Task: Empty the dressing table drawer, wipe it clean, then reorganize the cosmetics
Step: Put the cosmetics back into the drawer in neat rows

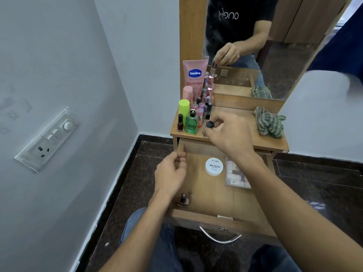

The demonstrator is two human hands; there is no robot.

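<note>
Drawer (pixel 210 193) open over dark floor (pixel 141 173); right hand (pixel 229 132) pinches bottle (pixel 209 125) on tabletop (pixel 241 114); left hand (pixel 170 175) curled, grip unclear.

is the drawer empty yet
Not empty: the open drawer holds a white tub, a clear packet and a small bottle. The right hand grips a black-capped bottle at the tabletop.

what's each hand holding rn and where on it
The right hand pinches a small bottle by its black cap. The left hand curls at the drawer wall; whether it grips cannot be told.
</note>
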